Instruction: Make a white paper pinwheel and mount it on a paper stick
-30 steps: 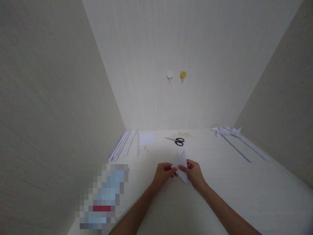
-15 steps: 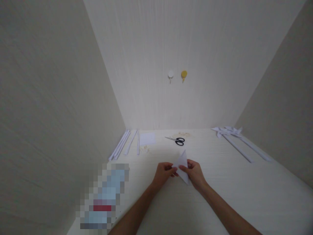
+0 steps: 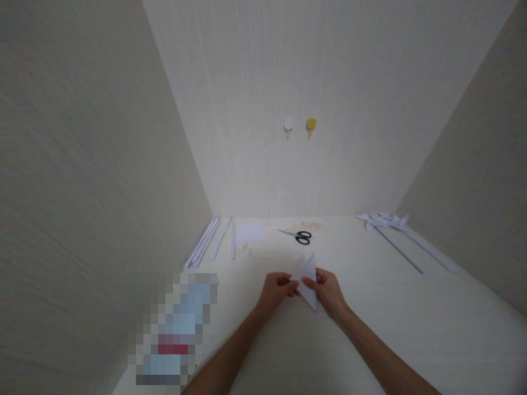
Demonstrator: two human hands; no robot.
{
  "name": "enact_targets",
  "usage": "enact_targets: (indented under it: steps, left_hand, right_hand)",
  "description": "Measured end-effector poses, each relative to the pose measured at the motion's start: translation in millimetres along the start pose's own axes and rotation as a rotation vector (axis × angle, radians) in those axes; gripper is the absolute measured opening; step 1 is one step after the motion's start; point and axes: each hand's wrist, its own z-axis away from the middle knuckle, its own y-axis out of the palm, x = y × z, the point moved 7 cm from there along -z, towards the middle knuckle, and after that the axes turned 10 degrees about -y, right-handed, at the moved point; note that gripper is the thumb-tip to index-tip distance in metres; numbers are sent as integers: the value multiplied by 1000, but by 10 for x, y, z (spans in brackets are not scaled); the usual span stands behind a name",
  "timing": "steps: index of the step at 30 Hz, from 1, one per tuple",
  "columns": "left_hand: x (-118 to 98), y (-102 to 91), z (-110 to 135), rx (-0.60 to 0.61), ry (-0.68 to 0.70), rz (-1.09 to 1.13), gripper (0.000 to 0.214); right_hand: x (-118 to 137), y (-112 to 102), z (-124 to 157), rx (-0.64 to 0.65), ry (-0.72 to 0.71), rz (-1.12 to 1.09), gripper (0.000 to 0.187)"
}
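Between my hands is a white sheet of paper (image 3: 308, 278) folded into a triangle, with one point upward. My left hand (image 3: 279, 288) pinches its left corner between thumb and fingers. On the other side, my right hand (image 3: 326, 289) grips the right edge, thumb on the front and fingers behind the paper. Beyond the hands, black-handled scissors (image 3: 300, 236) lie on the table, blades toward the left. A flat square of white paper (image 3: 249, 232) rests farther back on the left.
Several rolled white paper sticks (image 3: 202, 242) lie at the back left. Paper pinwheels (image 3: 382, 221) on sticks are at the back right. Small pale scraps (image 3: 246, 251) lie before the square paper. A blurred-out object (image 3: 177, 329) is at the near left. Two hooks (image 3: 310, 124) hang on the wall.
Hardly anything differs. Both hands keep the same hold on the folded paper, and the view has shifted very slightly.
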Motion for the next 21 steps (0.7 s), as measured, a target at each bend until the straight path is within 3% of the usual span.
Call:
enact_targets:
  steps: [21]
  left_hand:
    - [-6, -9, 26, -11, -37, 35, 31]
  right_hand:
    - [31, 0, 8, -16, -8, 40, 30]
